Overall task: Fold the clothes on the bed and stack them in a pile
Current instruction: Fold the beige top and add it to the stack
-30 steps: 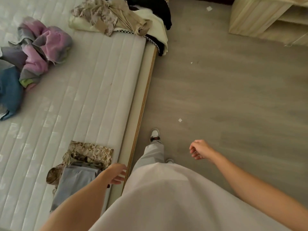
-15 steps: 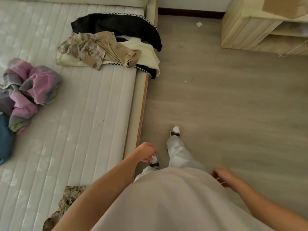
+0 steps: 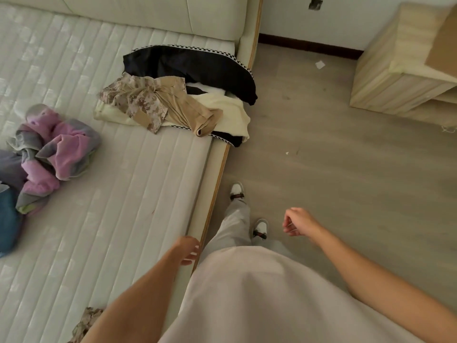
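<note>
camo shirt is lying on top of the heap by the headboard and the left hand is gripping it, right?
Not quite. The camo shirt does lie on top of the heap by the headboard, but the left hand is empty, hanging loose near the bed edge, well short of it. The head view shows this.

The bed [image 3: 128, 184], a quilted white mattress, fills the frame's left. Near its upper right edge lies a camouflage garment [image 3: 138, 100] over cream and black clothes [image 3: 197, 68]. A pink-grey bundle [image 3: 57, 149] sits at left, a camouflage piece [image 3: 85, 323] at the bottom.
</note>
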